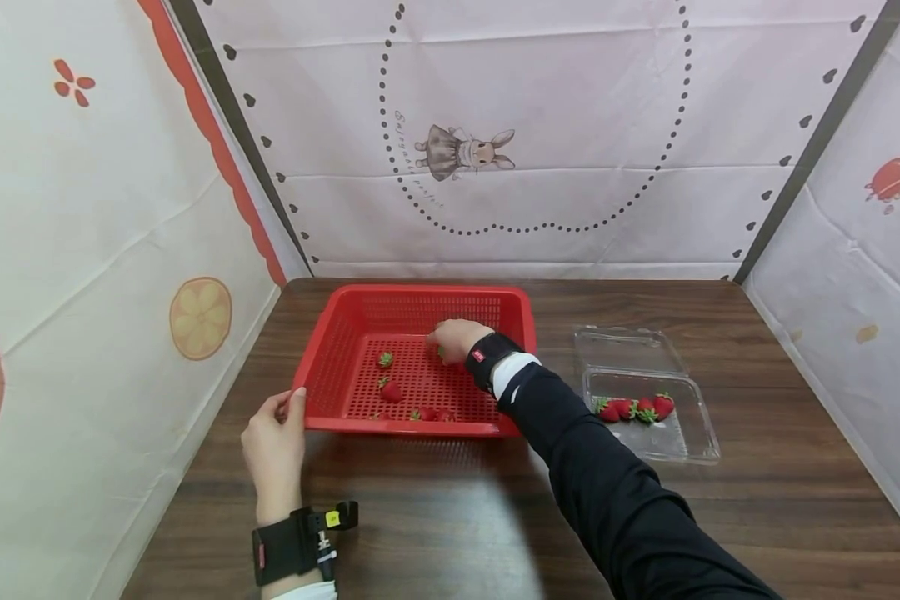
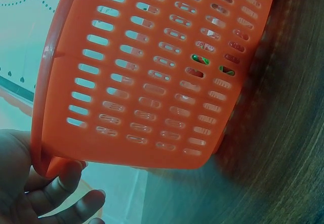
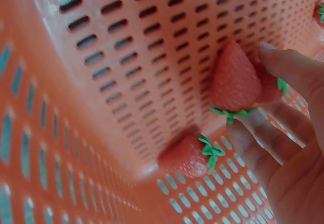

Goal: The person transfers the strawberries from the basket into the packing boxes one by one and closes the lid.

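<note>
My left hand (image 1: pixel 276 446) grips the near left corner of a red plastic basket (image 1: pixel 412 427), thumb over the rim and fingers beneath it in the left wrist view. My right hand (image 1: pixel 456 337) reaches inside, towards the basket's right side. In the right wrist view its thumb and fingers close around a strawberry (image 3: pixel 269 84), while a larger strawberry (image 3: pixel 235 79) sits in front by the fingertips. Another strawberry (image 3: pixel 185 155) lies lower down, near the basket's corner. Several more lie on the slotted floor, including one strawberry (image 1: pixel 392 391) left of centre.
To the right, a clear plastic clamshell box (image 1: pixel 690 417) stands with its lid (image 1: pixel 630 346) folded back, and several strawberries (image 1: pixel 663 406) lie in a row inside. Everything rests on a dark wooden table (image 1: pixel 435 517). Printed white cloth (image 1: pixel 570 125) walls it at the back and sides.
</note>
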`<state>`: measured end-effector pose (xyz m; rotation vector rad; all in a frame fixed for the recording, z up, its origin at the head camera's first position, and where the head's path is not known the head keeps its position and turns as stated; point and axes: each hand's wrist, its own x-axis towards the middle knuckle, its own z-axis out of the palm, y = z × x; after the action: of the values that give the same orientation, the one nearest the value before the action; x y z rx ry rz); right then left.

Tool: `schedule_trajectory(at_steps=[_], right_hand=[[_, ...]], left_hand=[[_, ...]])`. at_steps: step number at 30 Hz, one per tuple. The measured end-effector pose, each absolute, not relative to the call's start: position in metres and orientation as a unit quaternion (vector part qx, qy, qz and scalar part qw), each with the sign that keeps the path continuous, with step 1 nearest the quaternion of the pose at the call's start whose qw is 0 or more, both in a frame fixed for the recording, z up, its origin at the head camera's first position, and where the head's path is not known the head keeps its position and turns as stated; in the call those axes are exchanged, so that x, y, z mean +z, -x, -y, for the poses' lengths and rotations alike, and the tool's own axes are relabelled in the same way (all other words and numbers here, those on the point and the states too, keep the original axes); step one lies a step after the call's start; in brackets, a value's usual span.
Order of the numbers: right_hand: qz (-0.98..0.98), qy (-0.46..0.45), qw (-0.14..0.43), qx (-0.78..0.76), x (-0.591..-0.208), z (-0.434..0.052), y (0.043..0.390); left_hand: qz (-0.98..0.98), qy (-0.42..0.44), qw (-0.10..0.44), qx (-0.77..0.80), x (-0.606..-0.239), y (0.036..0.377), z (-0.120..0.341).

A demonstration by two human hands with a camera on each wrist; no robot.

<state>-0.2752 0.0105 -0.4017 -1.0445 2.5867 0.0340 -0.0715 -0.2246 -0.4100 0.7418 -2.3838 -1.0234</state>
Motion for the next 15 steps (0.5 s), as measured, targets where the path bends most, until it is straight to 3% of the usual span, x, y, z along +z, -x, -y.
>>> schedule_trajectory(at_steps=[15], right_hand=[[-0.916, 0.371, 0.150, -0.003, -0.4063, -0.0088, 0.2709]], left_hand=[[0.854, -0.268, 0.219, -0.388, -0.4119, 0.0707, 0.2267]])
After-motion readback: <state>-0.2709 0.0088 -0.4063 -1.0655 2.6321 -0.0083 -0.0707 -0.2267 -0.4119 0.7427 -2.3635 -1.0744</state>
